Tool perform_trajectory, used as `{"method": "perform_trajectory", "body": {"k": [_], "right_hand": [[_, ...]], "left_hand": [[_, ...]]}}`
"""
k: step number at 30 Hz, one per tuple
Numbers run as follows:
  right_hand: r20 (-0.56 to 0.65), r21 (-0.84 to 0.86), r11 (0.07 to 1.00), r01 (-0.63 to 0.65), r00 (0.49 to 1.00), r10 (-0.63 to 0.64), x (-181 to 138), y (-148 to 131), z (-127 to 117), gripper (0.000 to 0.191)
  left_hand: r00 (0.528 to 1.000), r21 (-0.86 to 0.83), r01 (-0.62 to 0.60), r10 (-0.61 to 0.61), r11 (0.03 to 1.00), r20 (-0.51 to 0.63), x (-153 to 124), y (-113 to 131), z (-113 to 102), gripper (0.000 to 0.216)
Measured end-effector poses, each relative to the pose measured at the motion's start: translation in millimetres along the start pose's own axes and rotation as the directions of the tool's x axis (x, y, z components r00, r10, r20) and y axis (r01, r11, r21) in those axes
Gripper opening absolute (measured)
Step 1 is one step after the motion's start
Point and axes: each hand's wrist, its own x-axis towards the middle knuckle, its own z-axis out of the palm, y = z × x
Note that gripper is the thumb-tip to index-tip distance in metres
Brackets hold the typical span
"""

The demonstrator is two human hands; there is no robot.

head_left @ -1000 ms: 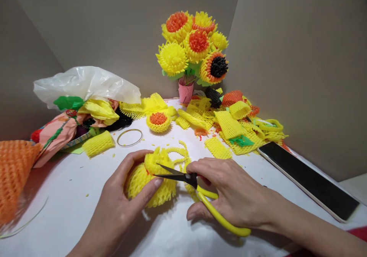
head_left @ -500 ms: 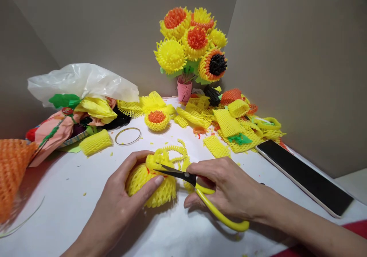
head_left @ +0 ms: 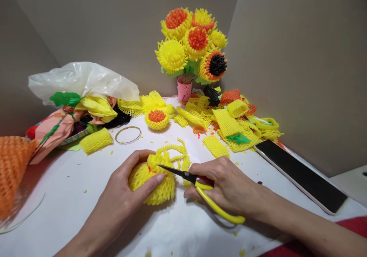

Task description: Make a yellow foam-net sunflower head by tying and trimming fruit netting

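My left hand (head_left: 133, 184) is closed around a yellow foam-net flower (head_left: 156, 192), its thumb lying across the side. Red thread (head_left: 149, 168) circles the narrow neck of the flower near the top. My right hand (head_left: 219, 184) grips yellow-handled scissors (head_left: 219, 207) with dark blades. The blades are together, and their tip rests at the neck by the red thread. Curly yellow foam strips (head_left: 174, 150) trail behind the flower. Part of the flower is hidden by my left fingers.
A pink vase (head_left: 184, 91) of foam-net flowers stands at the back. Foam-net pieces (head_left: 226, 123) are heaped behind my right hand, near a phone (head_left: 301, 176). A bangle (head_left: 128, 134), a small flower (head_left: 157, 118) and a plastic bag (head_left: 83, 81) lie toward the left and back.
The scissor blades, slightly apart before, have come together. Their handles have swung a little up and left. My left hand keeps its hold on the flower.
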Motion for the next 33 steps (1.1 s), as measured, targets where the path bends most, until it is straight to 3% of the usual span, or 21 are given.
{"method": "perform_trajectory", "body": {"k": [6, 15, 20, 24, 29, 33], "right_hand": [[-0.002, -0.005, 1.000, -0.008, 1.000, 0.008, 2.2, 1.8, 0.6, 0.035], [0.035, 0.080, 0.994, -0.068, 0.997, 0.066, 4.4, 0.9, -3.7, 0.041], [-0.062, 0.172, 0.979, -0.113, 0.990, 0.125, 7.5, 2.4, -10.4, 0.037], [-0.113, 0.087, 0.988, -0.128, 0.984, 0.137, 9.7, 0.8, -16.1, 0.029], [-0.105, 0.063, 0.991, -0.116, 0.987, 0.122, 8.7, -5.3, -18.7, 0.034], [-0.077, 0.050, 0.995, -0.091, 0.992, 0.095, 6.9, -9.5, -20.1, 0.035]], "left_hand": [[1.000, -0.052, 0.006, -0.005, 0.999, 0.023, 3.5, -0.2, -0.9, 0.052], [0.988, -0.387, 0.136, -0.095, 0.912, 0.122, 1.8, 5.5, -2.8, 0.053], [0.990, -0.496, 0.134, -0.097, 0.858, 0.100, 1.2, 6.5, -3.0, 0.055], [0.996, -0.497, 0.092, -0.071, 0.863, 0.061, 3.5, 6.6, -8.2, 0.062], [0.991, -0.515, 0.127, -0.126, 0.848, 0.037, 4.8, 6.1, -10.3, 0.077], [0.992, -0.494, 0.101, -0.126, 0.864, -0.017, 3.2, 6.5, -8.7, 0.073]]}}
